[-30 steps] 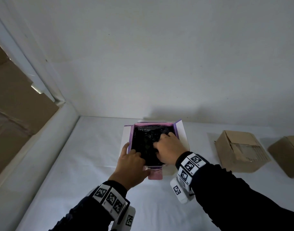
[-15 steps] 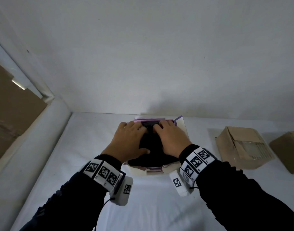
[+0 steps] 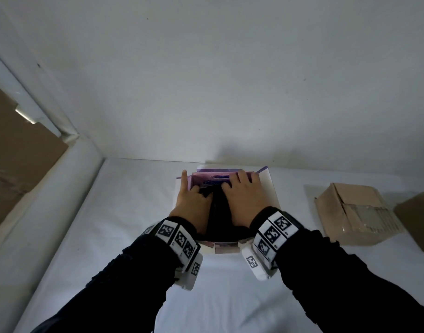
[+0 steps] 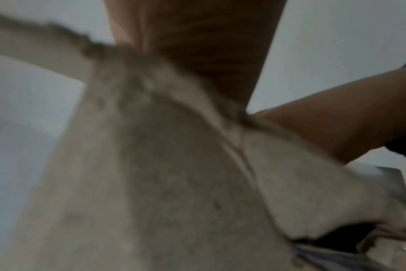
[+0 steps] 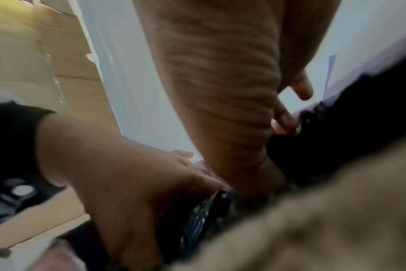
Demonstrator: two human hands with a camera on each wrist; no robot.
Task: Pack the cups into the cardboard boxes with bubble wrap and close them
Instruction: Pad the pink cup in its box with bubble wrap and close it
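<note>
Black wrap (image 3: 217, 210) lies in the open box (image 3: 270, 186) under both hands.

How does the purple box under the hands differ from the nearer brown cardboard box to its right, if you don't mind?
The purple box is open, flaps spread, with black wrapped contents showing; the brown cardboard box looks closed. The purple box has white and purple faces; the brown box is plain brown. The left hand and right hand press into the purple box; nothing touches the brown one. Both sit on the white table.
</note>
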